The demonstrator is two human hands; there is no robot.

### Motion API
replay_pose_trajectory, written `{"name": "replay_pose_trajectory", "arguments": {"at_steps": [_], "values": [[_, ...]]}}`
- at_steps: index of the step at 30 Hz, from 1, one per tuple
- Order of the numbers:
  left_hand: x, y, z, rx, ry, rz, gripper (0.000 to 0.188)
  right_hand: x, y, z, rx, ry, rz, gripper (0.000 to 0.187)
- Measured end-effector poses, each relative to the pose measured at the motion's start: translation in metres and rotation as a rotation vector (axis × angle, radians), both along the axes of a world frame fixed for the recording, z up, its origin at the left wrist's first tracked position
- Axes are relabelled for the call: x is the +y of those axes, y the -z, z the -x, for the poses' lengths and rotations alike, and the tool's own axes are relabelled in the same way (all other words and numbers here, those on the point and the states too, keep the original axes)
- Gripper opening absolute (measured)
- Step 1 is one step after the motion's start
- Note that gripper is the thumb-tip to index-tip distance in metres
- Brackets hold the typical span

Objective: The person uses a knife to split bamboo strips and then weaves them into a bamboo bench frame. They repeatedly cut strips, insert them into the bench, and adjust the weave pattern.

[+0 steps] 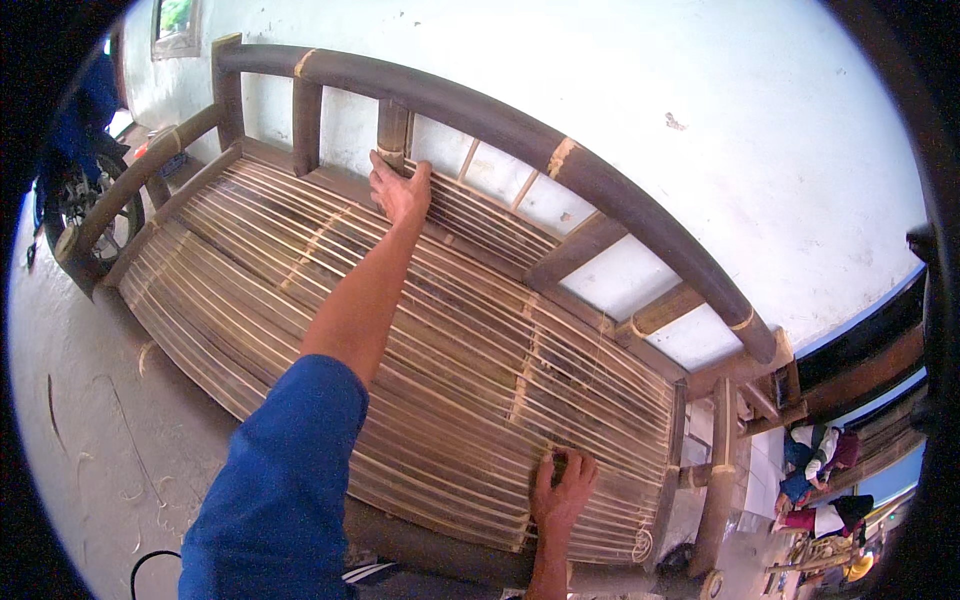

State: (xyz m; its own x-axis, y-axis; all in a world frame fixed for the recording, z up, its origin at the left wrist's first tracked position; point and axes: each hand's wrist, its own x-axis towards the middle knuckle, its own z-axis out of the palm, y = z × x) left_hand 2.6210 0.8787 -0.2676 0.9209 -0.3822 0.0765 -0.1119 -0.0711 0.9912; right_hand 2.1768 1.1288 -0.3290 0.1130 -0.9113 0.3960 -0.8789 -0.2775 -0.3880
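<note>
We have a dark brown bamboo bench (440, 90) in front of us, standing along a white wall (800, 150) and running from the upper left to the lower right of the view. Our left hand (400, 190) reaches across the seat (430, 360) to the backrest, its arm in a blue sleeve (280, 460). There it touches the left end of a slatted panel (490, 215), which sits low in the backrest, between a short post (392, 128) and a slanting one farther right. The fingers are spread at the post, but the hand covers that end, so we cannot tell whether they are clamped on the slats. Two thin pale uprights (468, 158) stand above the panel, under the thick top rail.

Our right hand (565, 490) rests near the front edge of the seat, fingers bent, thumb and fingertips apart, with nothing between them. Beneath it run long, narrow slats with pale edges, crossed by pale bands.

Past the bench's left armrest we see a motorcycle wheel (90, 205); thin shavings (85, 456) lie on the grey floor (60, 350). Along the right rim, people (825, 460) sit in the background, small in our view
</note>
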Motion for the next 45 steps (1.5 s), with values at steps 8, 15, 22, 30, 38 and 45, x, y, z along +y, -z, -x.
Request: {"name": "replay_pose_trajectory", "arguments": {"at_steps": [8,15,22,30,38,45], "values": [[-0.004,0.027,-0.02,-0.138,0.096,0.081,0.118,0.001,0.001,-0.001,0.052,0.006,0.043,0.032],[0.033,0.015,0.094,-1.157,0.191,0.165,0.07,0.001,0.002,0.001,0.05,0.039,0.019,0.032],[0.013,0.033,0.136,-1.364,0.519,-0.037,0.079,0.0,0.006,0.001,0.065,0.06,0.009,0.033],[0.017,0.044,0.135,-1.467,0.475,-0.135,0.085,-0.001,0.004,-0.004,0.128,0.061,0.041,0.031],[0.031,0.039,0.167,-1.233,0.806,-0.43,0.085,0.013,0.011,0.003,0.038,-0.029,0.213,0.025],[0.107,0.074,0.212,-1.221,1.186,-0.629,0.072,0.063,0.0,0.009,-0.073,-0.036,0.176,0.027]]}}
